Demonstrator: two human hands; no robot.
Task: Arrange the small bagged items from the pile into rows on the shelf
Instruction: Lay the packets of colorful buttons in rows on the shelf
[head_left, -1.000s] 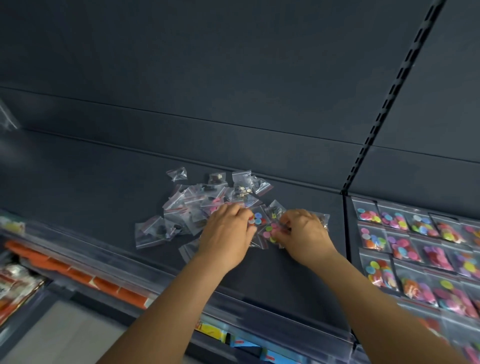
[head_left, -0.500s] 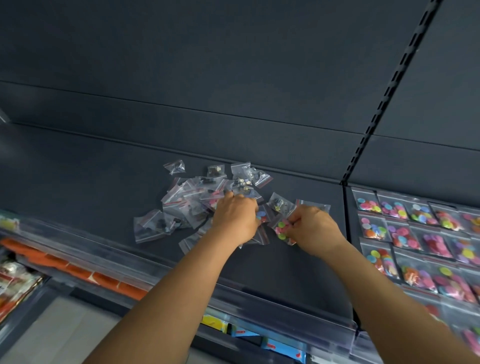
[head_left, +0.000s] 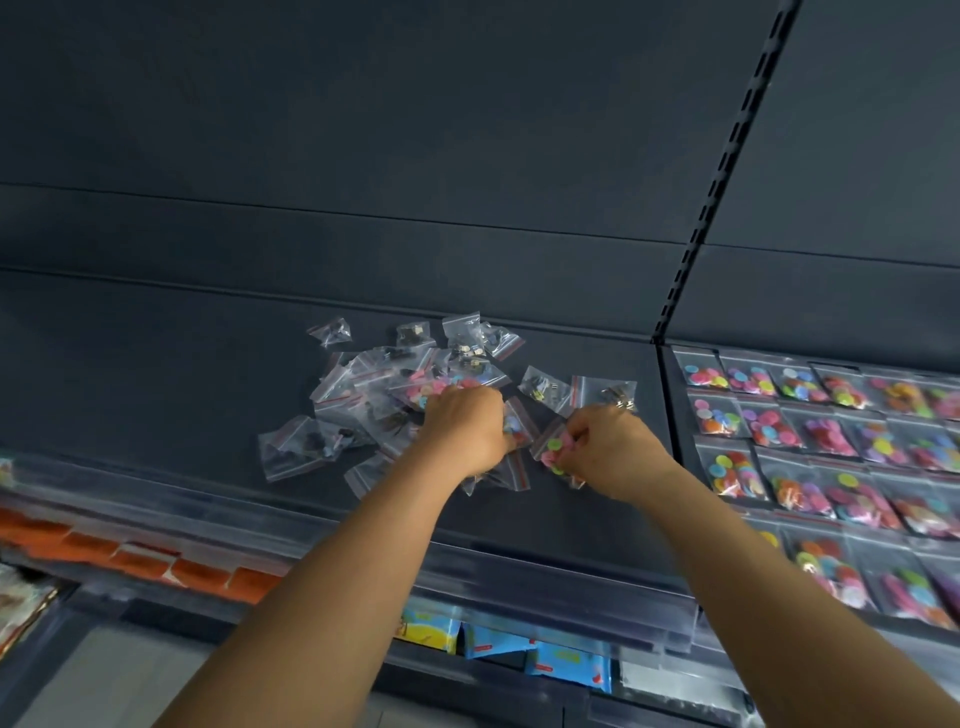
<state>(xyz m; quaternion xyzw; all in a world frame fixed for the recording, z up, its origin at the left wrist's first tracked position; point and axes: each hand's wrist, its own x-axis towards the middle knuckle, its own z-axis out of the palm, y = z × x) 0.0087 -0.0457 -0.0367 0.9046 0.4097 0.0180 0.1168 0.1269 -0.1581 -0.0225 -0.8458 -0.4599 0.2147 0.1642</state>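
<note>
Change: the right hand has drawn its small clear zip bag of coloured discs away from the left hand.
Grip: right pinches that bag; left's fingers curl into the loose pile of clear bags, hold unclear.
Containers: rows of disc-filled bags lie right of the grip.
Room: bare dark shelf left; clear front rail below.

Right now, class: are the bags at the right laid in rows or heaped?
In rows: the bags of coloured discs lie flat, side by side.
</note>
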